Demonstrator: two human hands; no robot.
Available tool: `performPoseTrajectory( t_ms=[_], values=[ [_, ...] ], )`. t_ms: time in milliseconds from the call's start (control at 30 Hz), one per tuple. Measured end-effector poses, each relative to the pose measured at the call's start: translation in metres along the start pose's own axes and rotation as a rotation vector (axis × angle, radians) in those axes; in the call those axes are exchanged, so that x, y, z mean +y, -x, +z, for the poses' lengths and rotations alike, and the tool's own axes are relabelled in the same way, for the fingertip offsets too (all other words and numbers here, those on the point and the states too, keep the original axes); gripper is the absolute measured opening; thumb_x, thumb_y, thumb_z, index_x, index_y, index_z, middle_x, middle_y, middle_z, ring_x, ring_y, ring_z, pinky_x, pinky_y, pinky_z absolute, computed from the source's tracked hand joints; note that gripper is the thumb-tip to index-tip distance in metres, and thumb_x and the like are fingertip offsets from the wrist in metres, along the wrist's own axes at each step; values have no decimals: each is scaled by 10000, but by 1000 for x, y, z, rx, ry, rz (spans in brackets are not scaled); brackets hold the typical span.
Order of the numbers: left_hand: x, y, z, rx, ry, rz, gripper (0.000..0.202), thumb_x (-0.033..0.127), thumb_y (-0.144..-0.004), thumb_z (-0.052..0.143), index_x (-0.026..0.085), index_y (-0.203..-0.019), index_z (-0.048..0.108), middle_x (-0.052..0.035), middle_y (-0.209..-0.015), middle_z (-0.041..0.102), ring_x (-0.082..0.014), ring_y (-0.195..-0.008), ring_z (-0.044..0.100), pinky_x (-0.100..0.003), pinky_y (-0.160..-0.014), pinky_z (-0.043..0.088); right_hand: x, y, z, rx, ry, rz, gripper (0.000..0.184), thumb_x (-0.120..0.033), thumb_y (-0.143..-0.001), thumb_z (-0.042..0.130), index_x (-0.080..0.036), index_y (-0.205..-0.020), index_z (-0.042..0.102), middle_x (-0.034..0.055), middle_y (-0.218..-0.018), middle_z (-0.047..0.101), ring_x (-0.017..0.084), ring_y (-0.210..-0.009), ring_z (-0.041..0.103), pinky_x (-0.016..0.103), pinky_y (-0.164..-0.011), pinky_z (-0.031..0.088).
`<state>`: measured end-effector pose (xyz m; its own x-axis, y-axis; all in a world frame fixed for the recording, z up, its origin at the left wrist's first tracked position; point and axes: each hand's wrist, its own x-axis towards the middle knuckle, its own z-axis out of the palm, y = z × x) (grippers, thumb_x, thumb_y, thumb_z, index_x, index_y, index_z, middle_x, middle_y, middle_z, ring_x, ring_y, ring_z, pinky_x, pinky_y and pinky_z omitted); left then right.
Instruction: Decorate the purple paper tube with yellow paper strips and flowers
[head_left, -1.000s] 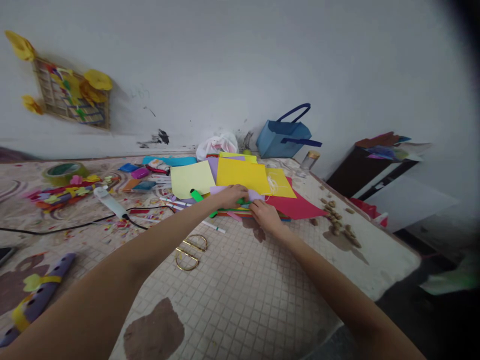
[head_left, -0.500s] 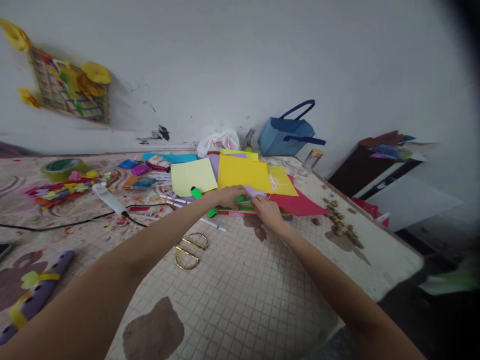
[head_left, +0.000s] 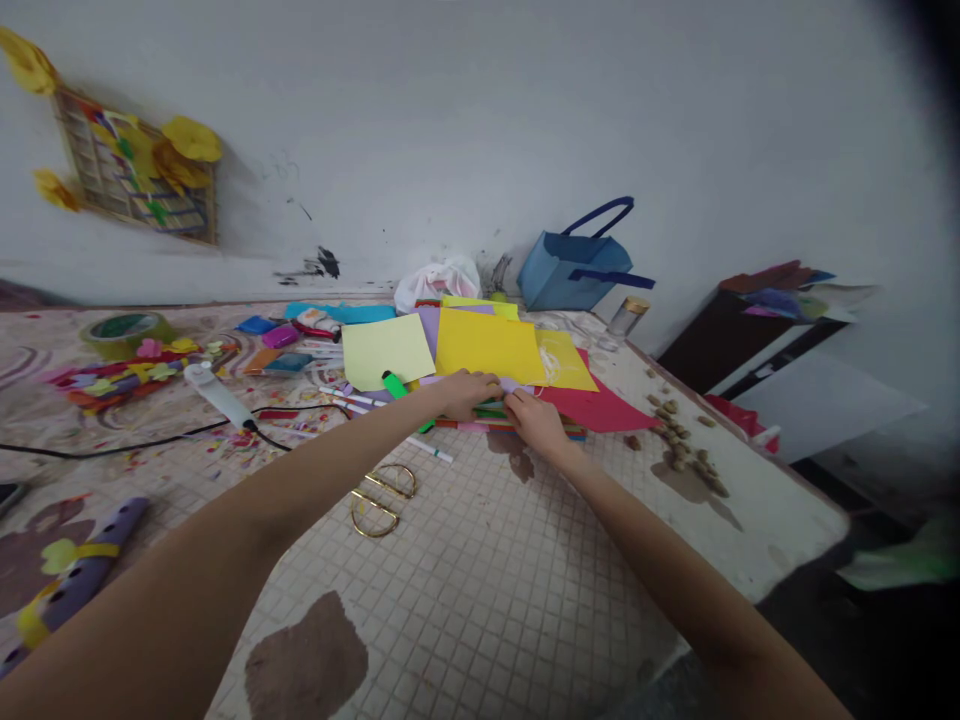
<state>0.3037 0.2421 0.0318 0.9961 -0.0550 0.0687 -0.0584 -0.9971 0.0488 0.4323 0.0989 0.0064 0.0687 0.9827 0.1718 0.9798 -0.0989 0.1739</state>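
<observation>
A stack of coloured paper lies towards the back of the table, with a bright yellow sheet (head_left: 487, 345) on top. Both hands are together at its front edge. The fingers of my left hand (head_left: 466, 393) are curled over a light purple sheet of paper (head_left: 513, 384), of which only a small strip shows. From the right, my right hand (head_left: 534, 418) pinches the same sheet, its fingertips close to the left ones. Beside my left wrist lies a green marker (head_left: 393, 384), across a pale yellow sheet (head_left: 386, 352). Gold-handled scissors (head_left: 382, 500) rest nearer me, blades hidden under my left forearm.
Behind the paper stand a white plastic bag (head_left: 437, 284) and a blue tote bag (head_left: 574, 270). Peanuts (head_left: 675, 440) and a glass jar (head_left: 627, 316) sit to the right. Leftward are a glue gun (head_left: 219, 396) with its cord, tape (head_left: 126, 332) and a purple decorated roll (head_left: 90, 570).
My left hand has shifted slightly right, its fingertips drawing closer to my right hand. Green that showed under the left fingers is now covered. My right hand has barely moved.
</observation>
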Motion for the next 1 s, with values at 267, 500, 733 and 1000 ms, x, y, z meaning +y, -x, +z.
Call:
performPoseTrajectory(
  t_ms=[267,500,733,1000],
  values=[
    [-12,-1,-3,46,43,62,404,198,-702,536,198,-1104,498,-79,-1130,524,-212,-964,538,-288,-775,408,-1,7,-7,4,4,-141,180,-217,-899,395,-180,-998,541,80,-1020,545,174,-895,514,240,-625,370],
    [-22,-5,-8,30,98,86,401,155,-699,529,190,-1098,516,-69,-1127,537,-187,-987,539,-242,-787,410,-6,2,-9,-26,19,-222,196,-177,-885,426,-195,-1016,570,79,-1053,544,181,-938,510,233,-599,377],
    [-21,-2,-9,30,128,72,394,165,-710,536,179,-1103,518,-74,-1117,548,-187,-991,535,-245,-798,407,-12,-5,-7,-27,41,-175,198,-161,-885,407,-147,-952,594,119,-1040,557,206,-975,501,252,-653,403],
    [-19,1,-14,-6,168,31,448,164,-690,563,197,-1133,499,-62,-1127,532,-190,-997,531,-240,-780,410,-11,-4,-8,10,9,-119,226,-231,-900,387,-165,-965,594,100,-1020,561,190,-944,517,236,-616,399]
  ],
)
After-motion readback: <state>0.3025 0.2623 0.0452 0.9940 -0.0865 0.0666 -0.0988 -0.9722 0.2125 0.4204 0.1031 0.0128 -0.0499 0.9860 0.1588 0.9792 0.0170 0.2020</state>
